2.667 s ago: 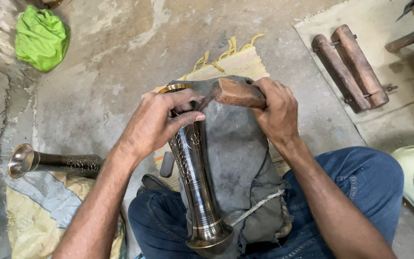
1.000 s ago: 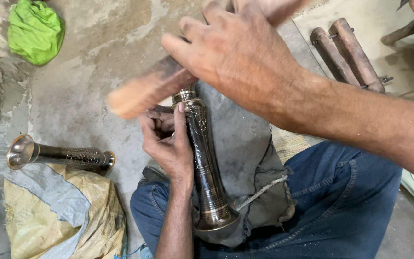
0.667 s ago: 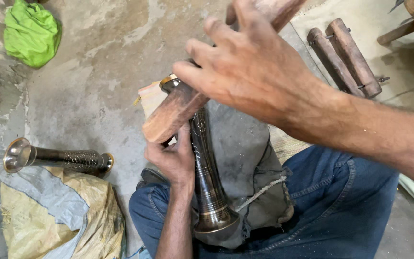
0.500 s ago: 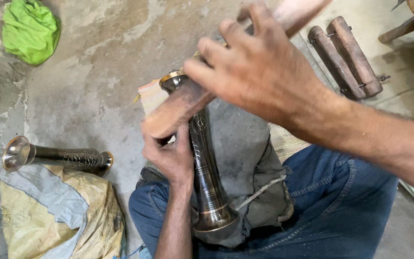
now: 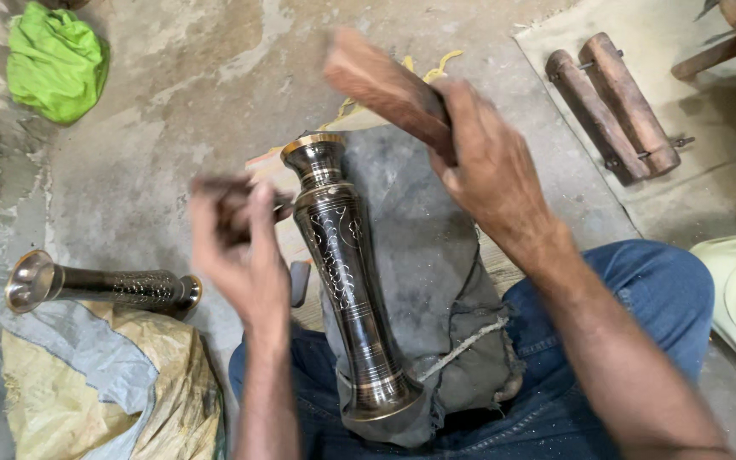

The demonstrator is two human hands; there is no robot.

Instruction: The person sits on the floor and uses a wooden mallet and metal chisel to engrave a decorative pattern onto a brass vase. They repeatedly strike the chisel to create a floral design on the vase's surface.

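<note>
Engraving work on a dark brass vase with a flared foot and incised floral pattern (image 5: 347,273), lying propped on a grey padded cloth (image 5: 436,281) across the lap, mouth end pointing away, foot end toward the body. Pattern already cut along much of the upper body and neck; lower stretch near the foot reads plainer (hard to judge, glare and dark finish). Probably mid-way, more chasing left, though not certain.

Right hand (image 5: 491,166) raised just above and right of the vase neck, fingers (image 5: 462,111) wrapped tight round a reddish-brown wooden mallet block (image 5: 385,85), closed grip, block clear of the vase. No contact with the metal at this instant.

Left hand (image 5: 240,247) blurred, just left of the vase neck, fingers (image 5: 257,213) curled narrow round a small dark tool (image 5: 223,192) (kind not readable, too smeared); tip near the vase shoulder, touching or apart cannot be told.

Well left of the left fingers, a second dark engraved brass vase (image 5: 104,285) on its side on the concrete floor (image 5: 181,94), beside a yellow and grey sack (image 5: 87,383). Far beyond, a crumpled green cloth (image 5: 54,61). Right of the right fingers, well apart, a pair of wooden rollers pinned together (image 5: 611,102) on a beige mat (image 5: 692,145).
</note>
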